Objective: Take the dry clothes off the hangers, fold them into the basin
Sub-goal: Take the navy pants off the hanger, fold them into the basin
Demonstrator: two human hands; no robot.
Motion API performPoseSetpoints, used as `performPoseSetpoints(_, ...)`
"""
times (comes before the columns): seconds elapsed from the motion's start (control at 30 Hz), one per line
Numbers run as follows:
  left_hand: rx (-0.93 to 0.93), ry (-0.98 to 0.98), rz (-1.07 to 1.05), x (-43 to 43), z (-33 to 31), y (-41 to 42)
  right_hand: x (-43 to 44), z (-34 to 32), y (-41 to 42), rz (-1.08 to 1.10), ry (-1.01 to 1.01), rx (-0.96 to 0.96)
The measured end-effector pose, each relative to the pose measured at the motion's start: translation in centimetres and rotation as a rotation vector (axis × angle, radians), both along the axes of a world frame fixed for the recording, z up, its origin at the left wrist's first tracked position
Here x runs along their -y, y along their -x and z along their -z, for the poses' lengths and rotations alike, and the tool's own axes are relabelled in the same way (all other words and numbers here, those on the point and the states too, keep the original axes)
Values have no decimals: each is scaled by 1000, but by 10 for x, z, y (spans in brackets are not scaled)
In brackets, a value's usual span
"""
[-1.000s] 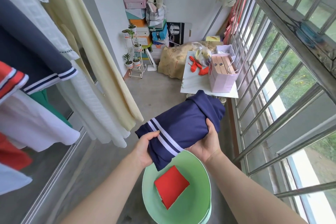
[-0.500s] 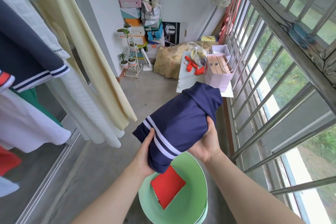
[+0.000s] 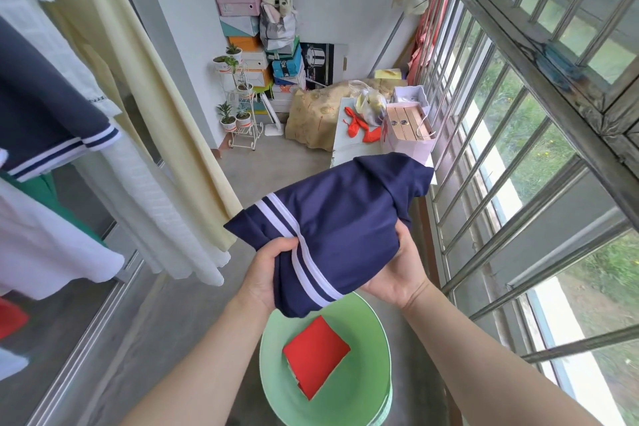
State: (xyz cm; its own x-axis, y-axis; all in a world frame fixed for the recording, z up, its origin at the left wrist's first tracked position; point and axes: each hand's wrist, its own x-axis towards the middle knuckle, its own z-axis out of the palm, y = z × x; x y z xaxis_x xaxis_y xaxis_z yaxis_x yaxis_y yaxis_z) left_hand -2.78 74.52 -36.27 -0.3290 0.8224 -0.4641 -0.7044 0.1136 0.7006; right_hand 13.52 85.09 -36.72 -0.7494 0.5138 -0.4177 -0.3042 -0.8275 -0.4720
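Note:
A folded navy garment with two white stripes is held in the air above the green basin. My left hand grips its striped near-left end, fingers curled over the fabric. My right hand cups its right side from below, the thumb on the cloth. A folded red garment lies in the bottom of the basin. More clothes hang on the left: a navy top with white-striped sleeve, a white dress and a pale yellow garment.
A barred window runs along the right. A small white table with a pink bag stands ahead. Stacked shoe boxes, a plant stand and a tan sack fill the far corner. The glass door track lies left.
Both hands keep their hold on the navy garment; it has turned a little flatter and stays over the basin. The view has shifted slightly.

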Motion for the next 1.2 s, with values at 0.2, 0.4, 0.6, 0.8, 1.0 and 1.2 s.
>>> performPoseSetpoints(0.2, -70, 30, 1, 1, 1, 19, -15, 14, -11, 161, -100, -15)
performPoseSetpoints(0.4, -99, 140, 46, 14, 10, 31, -21, 20, -21, 138, -80, 31)
performPoseSetpoints(0.6, -146, 238, 87, 32, 24, 48, -29, 25, -31, -132, -155, 302)
performPoseSetpoints(0.8, -147, 328, 78, 43, 48, 56, -18, 28, -13, -80, -166, 376)
performPoseSetpoints(1.0, -84, 419, 72, 52, 82, 54, -5, 65, 12, 37, -33, 517)
performPoseSetpoints(1.2, 21, 622, 56, 66, 136, 51, -2, 129, 25, 53, 31, 790)
